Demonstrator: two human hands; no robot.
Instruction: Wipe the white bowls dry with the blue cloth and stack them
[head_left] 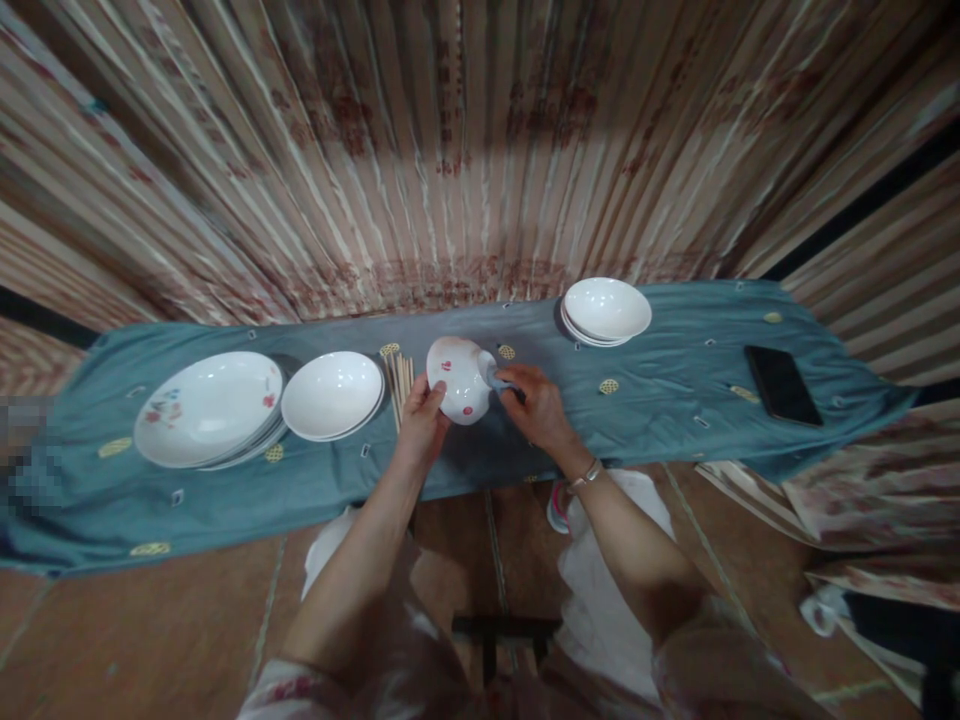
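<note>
Above the middle of the table, my left hand (426, 418) grips a white bowl (459, 385) with small red prints on its outside. The bowl is tilted, its outer side turned toward me. My right hand (536, 405) is closed on a small grey-blue object (495, 375), whose kind I cannot make out; it touches the bowl's right side. Several wooden chopsticks (399, 380) lie just left of the bowl, partly hidden by my left hand. Further left sits a short stack of white bowls (334, 395).
Large flower-printed plates (210, 410) are stacked at the left of the table. More white bowls (607, 310) stand stacked at the back right. A black phone or tablet (782, 385) lies at the right. A teal cloth (660, 420) covers the table, with a pleated curtain (480, 180) behind.
</note>
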